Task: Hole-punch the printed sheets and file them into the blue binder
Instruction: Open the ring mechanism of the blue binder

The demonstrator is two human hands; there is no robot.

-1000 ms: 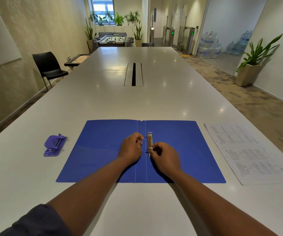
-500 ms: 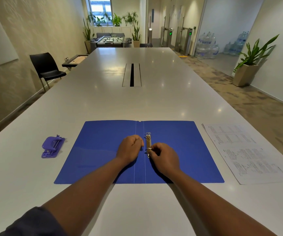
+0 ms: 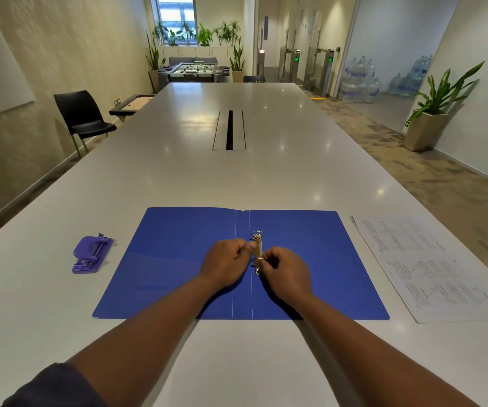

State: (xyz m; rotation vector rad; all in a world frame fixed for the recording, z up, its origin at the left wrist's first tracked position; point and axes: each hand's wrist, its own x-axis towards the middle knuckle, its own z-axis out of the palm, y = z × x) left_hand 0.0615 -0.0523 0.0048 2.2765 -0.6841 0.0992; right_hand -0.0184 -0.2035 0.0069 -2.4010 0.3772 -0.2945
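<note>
While pinching the ring mechanism [image 3: 258,254] on the open blue binder [image 3: 178,265], left hand [image 3: 225,267] and right hand [image 3: 285,276] barely shifted; rings apparently still closed. Printed sheets [image 3: 424,268] right of binder, unpunched.

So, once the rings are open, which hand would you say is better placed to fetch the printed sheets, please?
Probably the right hand: the sheets lie beside the binder on its side. The punch lies on the left hand's side.

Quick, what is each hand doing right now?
Left hand: fingers curled, pinching the ring mechanism of the blue binder.
Right hand: fingers curled, pinching the near ring of the same mechanism.
</note>
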